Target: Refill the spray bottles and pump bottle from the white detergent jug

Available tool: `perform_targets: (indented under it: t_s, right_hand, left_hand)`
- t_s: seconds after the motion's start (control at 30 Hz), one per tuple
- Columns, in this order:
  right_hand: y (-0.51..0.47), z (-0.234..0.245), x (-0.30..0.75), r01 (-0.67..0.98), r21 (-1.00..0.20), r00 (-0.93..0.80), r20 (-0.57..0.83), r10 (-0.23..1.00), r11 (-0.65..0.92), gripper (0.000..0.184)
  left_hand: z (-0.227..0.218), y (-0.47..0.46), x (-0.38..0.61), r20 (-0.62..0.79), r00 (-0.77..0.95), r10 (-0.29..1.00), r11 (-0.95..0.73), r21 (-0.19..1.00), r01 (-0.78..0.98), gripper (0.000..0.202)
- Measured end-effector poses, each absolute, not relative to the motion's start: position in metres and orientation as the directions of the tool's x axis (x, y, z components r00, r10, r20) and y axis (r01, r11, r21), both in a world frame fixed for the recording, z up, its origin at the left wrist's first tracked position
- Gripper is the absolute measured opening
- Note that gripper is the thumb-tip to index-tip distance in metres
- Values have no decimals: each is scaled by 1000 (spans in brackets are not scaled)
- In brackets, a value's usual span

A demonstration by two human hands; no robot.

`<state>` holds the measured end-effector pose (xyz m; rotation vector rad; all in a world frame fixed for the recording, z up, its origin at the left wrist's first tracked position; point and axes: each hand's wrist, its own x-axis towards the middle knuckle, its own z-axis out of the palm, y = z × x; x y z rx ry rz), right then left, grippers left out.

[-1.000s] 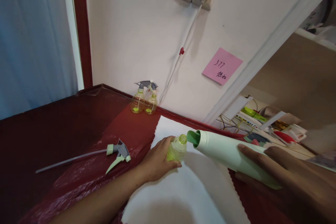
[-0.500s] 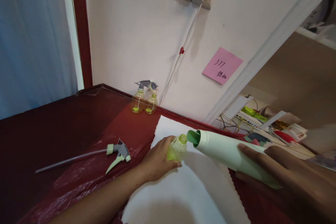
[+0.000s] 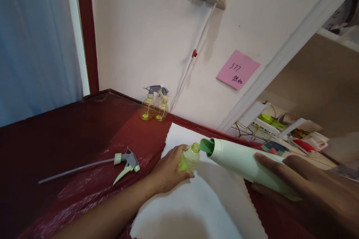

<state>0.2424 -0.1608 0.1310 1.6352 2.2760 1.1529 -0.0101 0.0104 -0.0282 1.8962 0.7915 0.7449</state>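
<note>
The left hand (image 3: pixel 171 170) grips a small yellow-green bottle (image 3: pixel 190 158) over white cloth (image 3: pixel 185 205); the right hand (image 3: pixel 297 179) clasps a tilted pale-green bottle (image 3: pixel 241 160), its spout beside the small one's open neck; a spray head (image 3: pixel 128 161) lies left.

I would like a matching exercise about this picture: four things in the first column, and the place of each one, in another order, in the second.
1. loose spray head
2. pink note
3. small open bottle
4. pale green container

A. in the right hand
B. on the wall
C. lying on the red tabletop
D. in the left hand

Pairs: 1-C; 2-B; 3-D; 4-A
</note>
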Motion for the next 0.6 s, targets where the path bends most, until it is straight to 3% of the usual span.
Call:
perform_targets:
  t_s: [0.6]
  right_hand:
    - [-164, 130, 233, 800, 590, -364, 333, 870, 109, 55]
  left_hand:
    - [-31, 10, -9, 168, 612, 773, -367, 905, 215, 76]
